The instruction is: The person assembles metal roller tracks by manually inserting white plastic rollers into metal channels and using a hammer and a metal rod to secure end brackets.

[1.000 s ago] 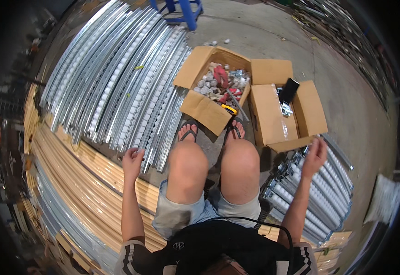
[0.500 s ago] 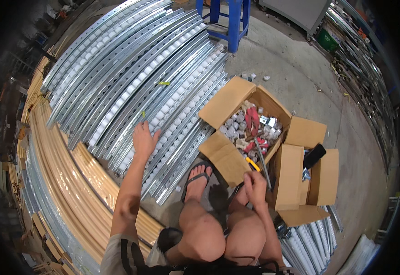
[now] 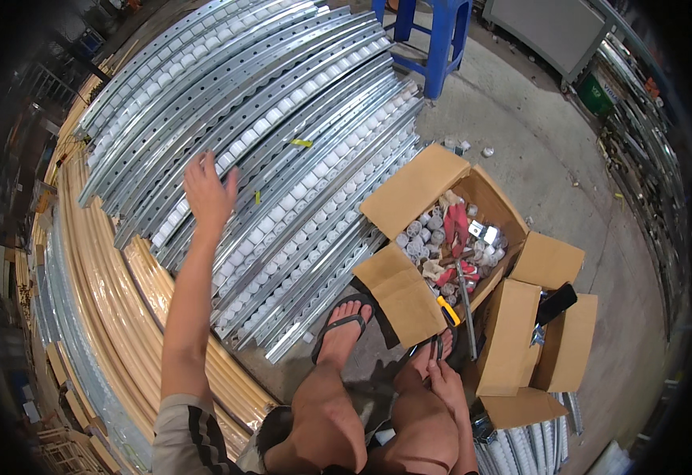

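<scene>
My left hand (image 3: 209,190) is raised with fingers spread over a stack of long galvanised rails with white rollers (image 3: 298,150); whether it touches them I cannot tell. My right hand (image 3: 446,381) lies on my right shin just behind the sandalled foot, fingers stretched, holding nothing that I can see. Right beside it stands an open cardboard box (image 3: 409,190) filled with white rollers and red-handled tools (image 3: 457,226). A yellow-handled tool (image 3: 447,310) leans at the box's near edge.
A second open cardboard box (image 3: 512,336) with a black object (image 3: 556,303) on its flap stands to the right. Beige strips (image 3: 116,293) lie left of the rails. A blue stool (image 3: 434,39) and grey cabinet (image 3: 544,28) stand behind. More rails lie at lower right (image 3: 529,450).
My left hand has risen from the beige strips and stretched out over the rails. My right hand came in from the rails at the right to my right shin. The view swung left.
</scene>
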The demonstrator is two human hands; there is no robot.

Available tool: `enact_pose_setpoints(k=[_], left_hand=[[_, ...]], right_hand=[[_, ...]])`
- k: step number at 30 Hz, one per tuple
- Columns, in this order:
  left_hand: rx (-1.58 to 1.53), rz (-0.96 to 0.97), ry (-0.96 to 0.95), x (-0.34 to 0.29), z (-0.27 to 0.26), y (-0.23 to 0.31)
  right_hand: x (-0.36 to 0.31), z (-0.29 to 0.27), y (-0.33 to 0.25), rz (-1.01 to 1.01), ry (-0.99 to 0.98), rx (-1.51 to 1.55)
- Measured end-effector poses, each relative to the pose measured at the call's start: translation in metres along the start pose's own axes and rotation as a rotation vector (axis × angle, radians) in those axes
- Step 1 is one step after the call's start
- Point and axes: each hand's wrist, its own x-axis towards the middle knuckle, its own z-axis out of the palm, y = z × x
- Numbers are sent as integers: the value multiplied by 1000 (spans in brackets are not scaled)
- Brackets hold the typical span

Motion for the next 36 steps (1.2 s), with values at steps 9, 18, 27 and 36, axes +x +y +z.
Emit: enact_pose_setpoints(k=[9, 18, 27, 36], left_hand=[[169, -133, -331, 46, 18, -48], [146, -144, -338, 50, 18, -38], [216, 6, -369, 58, 4, -46], [75, 111, -234, 40, -3, -39]], right_hand=[[-11, -4, -7, 9, 23, 18], [-10, -1, -5, -9, 49, -32], [-16, -8, -8, 21, 44, 4], [-6, -2, -6, 13, -39, -23]])
